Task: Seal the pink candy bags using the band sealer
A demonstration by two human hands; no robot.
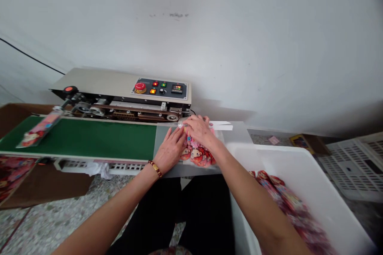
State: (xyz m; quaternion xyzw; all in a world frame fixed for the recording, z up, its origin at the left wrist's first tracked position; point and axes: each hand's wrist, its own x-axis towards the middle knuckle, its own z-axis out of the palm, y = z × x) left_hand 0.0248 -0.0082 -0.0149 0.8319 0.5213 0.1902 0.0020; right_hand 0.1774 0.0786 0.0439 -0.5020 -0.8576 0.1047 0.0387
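Left hand (171,147) flattened, right hand (199,129) curled over pink packets (196,155) right of the green belt (98,139); grip, I can't tell. I'd keep far edges level.

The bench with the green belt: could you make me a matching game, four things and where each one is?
Things:
1. Right hand
2. Bead bracelet
3. Large red button
4. Lone bagged pack

Places:
A. On the control panel
B. Toward the left end of the green belt
C. Over the pink-and-red packs
D. At the wrist of the left hand

Pairs: 1-C, 2-D, 3-A, 4-B
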